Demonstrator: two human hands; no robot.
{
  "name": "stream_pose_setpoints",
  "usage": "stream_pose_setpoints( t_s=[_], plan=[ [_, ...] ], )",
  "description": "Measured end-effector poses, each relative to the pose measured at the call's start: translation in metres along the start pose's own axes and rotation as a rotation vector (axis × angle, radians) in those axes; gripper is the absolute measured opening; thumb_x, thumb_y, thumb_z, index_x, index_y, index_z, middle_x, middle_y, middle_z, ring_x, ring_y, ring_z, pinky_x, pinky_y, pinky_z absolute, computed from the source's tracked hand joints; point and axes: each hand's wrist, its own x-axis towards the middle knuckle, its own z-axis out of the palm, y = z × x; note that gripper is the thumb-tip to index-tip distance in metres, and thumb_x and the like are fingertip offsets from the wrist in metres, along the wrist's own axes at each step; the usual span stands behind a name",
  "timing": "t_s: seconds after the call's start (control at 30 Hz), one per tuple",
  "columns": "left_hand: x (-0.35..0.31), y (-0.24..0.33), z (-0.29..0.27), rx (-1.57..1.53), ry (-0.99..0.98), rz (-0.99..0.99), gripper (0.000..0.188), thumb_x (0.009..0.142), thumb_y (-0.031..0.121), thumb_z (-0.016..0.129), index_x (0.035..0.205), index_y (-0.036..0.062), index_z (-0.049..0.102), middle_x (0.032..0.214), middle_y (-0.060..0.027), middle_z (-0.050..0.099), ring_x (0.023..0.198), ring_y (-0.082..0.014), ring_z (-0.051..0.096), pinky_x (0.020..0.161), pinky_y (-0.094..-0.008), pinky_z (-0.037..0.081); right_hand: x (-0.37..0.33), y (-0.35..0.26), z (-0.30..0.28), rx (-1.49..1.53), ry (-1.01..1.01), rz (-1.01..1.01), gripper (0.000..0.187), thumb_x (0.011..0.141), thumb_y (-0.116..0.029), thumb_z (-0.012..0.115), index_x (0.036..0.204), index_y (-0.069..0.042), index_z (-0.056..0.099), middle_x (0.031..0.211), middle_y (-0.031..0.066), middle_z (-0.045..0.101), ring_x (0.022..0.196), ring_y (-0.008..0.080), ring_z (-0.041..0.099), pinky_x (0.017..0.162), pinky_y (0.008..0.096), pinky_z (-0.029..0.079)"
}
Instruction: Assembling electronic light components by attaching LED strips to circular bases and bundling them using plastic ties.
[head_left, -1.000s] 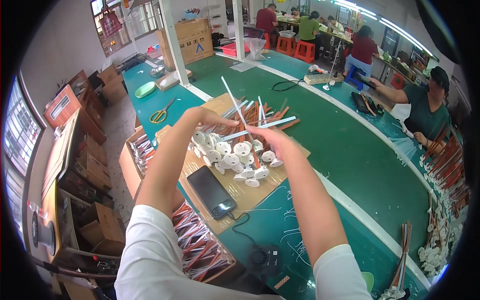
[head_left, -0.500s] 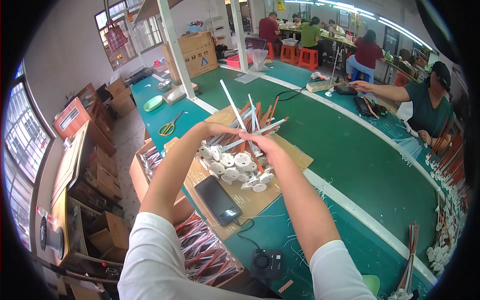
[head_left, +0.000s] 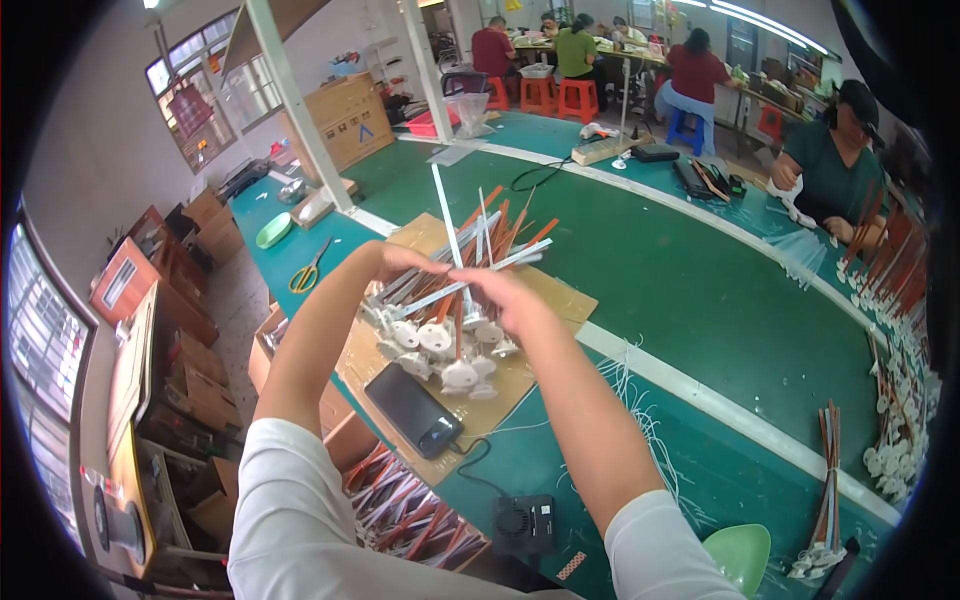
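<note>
A loose bundle of thin brown and pale-blue strips (head_left: 505, 232) with white round disc ends (head_left: 435, 337) stands fanned on a flat cardboard sheet (head_left: 565, 297). My left hand (head_left: 405, 259) curls around the bundle from the left. From the right, my right hand (head_left: 499, 295) closes round it, and the two hands meet in front of the strips. Most of my fingers are hidden behind the bundle. The discs hang below my hands, the strips cross above. Just nearer lies a black phone-like device (head_left: 413, 410) with a cable.
Yellow-handled scissors (head_left: 306, 275) and a green dish (head_left: 273, 231) lie at left. An open box of strips (head_left: 400, 510) is below the table edge. Near me are a black fan unit (head_left: 525, 523) and a green bowl (head_left: 740, 558). A co-worker (head_left: 840, 170) sits at right beside more bundles.
My view has turned a little, so the scene sits further left. My hands stay around the bundle, whose discs have shifted. The co-worker's outstretched arm has drawn back from a black box.
</note>
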Motion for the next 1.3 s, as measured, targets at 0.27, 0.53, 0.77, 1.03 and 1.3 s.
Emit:
stream_pose_setpoints(
  t_s=[0.27,0.53,0.77,1.03,1.3],
  plan=[
    [-0.002,0.000,-0.012,0.037,-0.018,-0.015,0.092,0.068,0.052,0.083,0.141,0.0083,0.046,0.136,-0.0103,0.056,0.120,-0.0237,0.056,0.103,-0.0442,0.045,0.002,0.001,0.001,0.033,-0.078,-0.078,0.042,0.076,-0.022,0.079,0.108,0.001,0.068,0.101,0.0126,0.070,0.084,0.0228,0.069,0.075,0.0370,0.055],
    [0.017,-0.040,-0.031,-0.009,-0.011,0.128,0.097,0.070,0.049,0.082,0.145,0.0052,0.040,0.138,-0.0133,0.053,0.124,-0.0258,0.053,0.104,-0.0423,0.043,-0.002,0.010,-0.004,0.153,-0.140,-0.124,0.044,0.077,-0.025,0.079,0.113,-0.004,0.066,0.102,0.0085,0.070,0.093,0.0201,0.066,0.083,0.0338,0.051],
    [0.001,-0.024,-0.029,-0.138,-0.032,0.235,0.081,0.076,0.056,0.076,0.135,0.0077,0.049,0.121,-0.0112,0.062,0.110,-0.0233,0.062,0.093,-0.0398,0.051,0.005,0.015,0.012,0.120,0.109,-0.504,0.074,0.057,-0.016,0.090,0.120,0.002,0.055,0.113,0.0148,0.066,0.102,0.0249,0.065,0.089,0.0358,0.052],
    [-0.065,0.017,0.020,0.138,0.304,0.747,0.106,0.053,0.042,0.088,0.139,0.0020,0.042,0.122,-0.0098,0.061,0.112,-0.0216,0.061,0.098,-0.0367,0.048,-0.051,-0.025,0.052,-0.354,0.208,-0.680,0.106,0.058,-0.022,0.079,0.145,-0.001,0.021,0.092,0.0239,0.068,0.087,0.0430,0.067,0.079,0.0442,0.055],
    [-0.080,-0.026,0.036,-0.140,0.410,0.856,0.088,0.058,0.020,0.089,0.134,0.0034,0.047,0.124,-0.0113,0.061,0.112,-0.0259,0.061,0.094,-0.0393,0.052,-0.046,-0.010,0.048,-0.336,0.075,-0.737,0.137,0.054,-0.027,0.089,0.155,-0.004,0.000,0.107,0.0245,0.065,0.095,0.0402,0.066,0.090,0.0416,0.052]
  ],
)
